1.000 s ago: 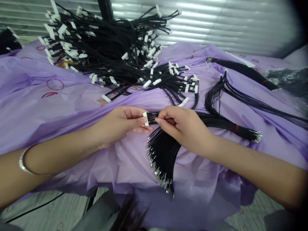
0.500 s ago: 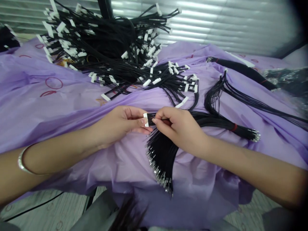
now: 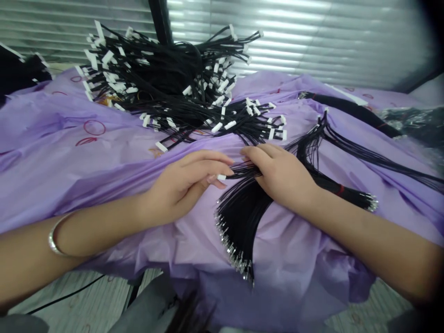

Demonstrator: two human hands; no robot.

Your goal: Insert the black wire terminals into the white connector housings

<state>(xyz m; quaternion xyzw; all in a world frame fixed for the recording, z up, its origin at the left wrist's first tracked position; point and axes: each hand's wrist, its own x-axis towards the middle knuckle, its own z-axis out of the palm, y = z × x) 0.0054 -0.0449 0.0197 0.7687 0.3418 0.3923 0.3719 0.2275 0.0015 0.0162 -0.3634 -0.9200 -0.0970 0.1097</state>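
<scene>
My left hand [image 3: 185, 182] pinches a small white connector plug [image 3: 221, 177] between thumb and fingers. Thin black wires [image 3: 239, 172] run from that plug to the right. My right hand [image 3: 280, 171] lies back-up with its fingers closed over these wires; its thumb is mostly hidden. Below the hands, a fanned bundle of black wires [image 3: 243, 217] spreads on the purple cloth, its bare metal terminals [image 3: 231, 252] pointing down and left. Past my right wrist, another wire bundle [image 3: 322, 179] with a red band ends in metal terminals.
A big heap of black cables with white connectors [image 3: 166, 74] lies at the back. Loose wires [image 3: 367, 152] and a long tied bundle [image 3: 350, 108] are on the right, near clear plastic [image 3: 416, 122]. Red rubber bands [image 3: 94, 127] lie on the purple cloth [image 3: 114, 152]. Blinds [image 3: 312, 37] stand behind.
My right hand has gone from a fingertip pinch near the plug to lying over the wires, slightly farther right. My left hand has turned, tilting the plug. The view has shifted slightly.
</scene>
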